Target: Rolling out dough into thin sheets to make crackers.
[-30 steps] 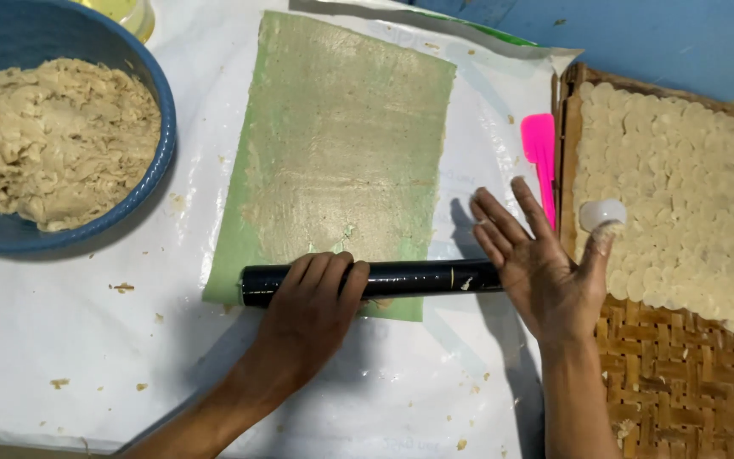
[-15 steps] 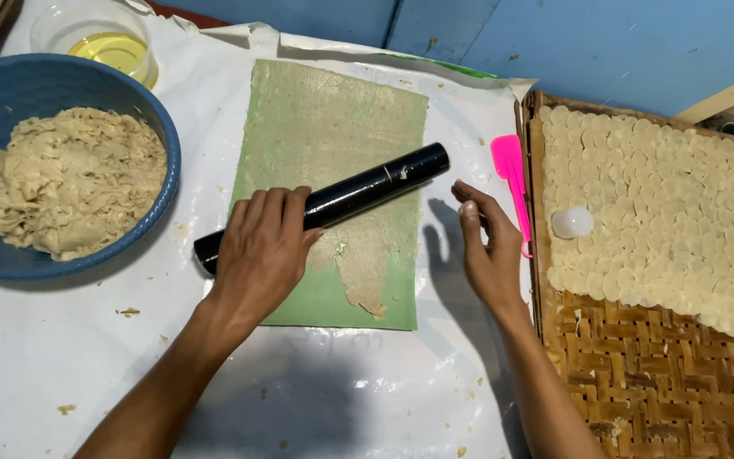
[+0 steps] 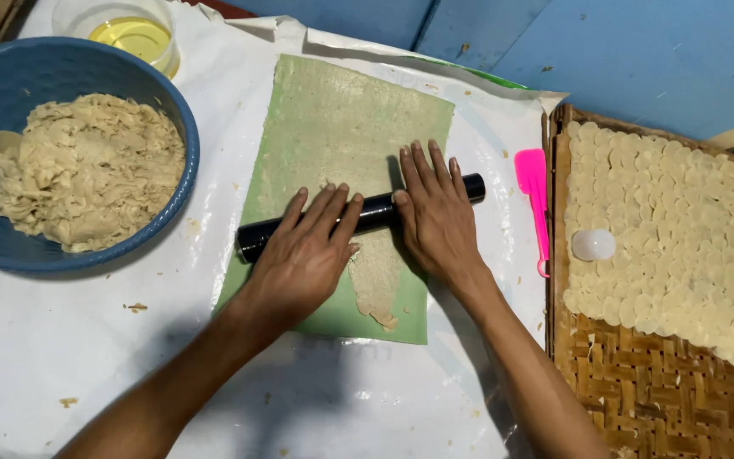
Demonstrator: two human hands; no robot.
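A black rolling pin [image 3: 374,212] lies slantwise across a green mat [image 3: 341,127] on the white sheet. My left hand [image 3: 303,255] rests palm down on the pin's left half, fingers spread. Over the right half lies my right hand [image 3: 437,212], fingers stretched flat toward the far end of the mat. A thin strip of pale dough [image 3: 377,285] shows on the mat just below the pin, between my two hands.
A blue bowl [image 3: 150,229] of loose dough scraps sits at the left, with a clear cup of yellow oil [image 3: 133,34] behind it. On the right, a woven tray [image 3: 656,399] holds several small dough rounds and a small round white cutter [image 3: 594,245]. A pink scraper [image 3: 535,200] lies beside the tray.
The pin has rolled up the mat from its near edge and tilted. My right hand came off the white sheet onto the pin. A dough strip now shows below the pin.
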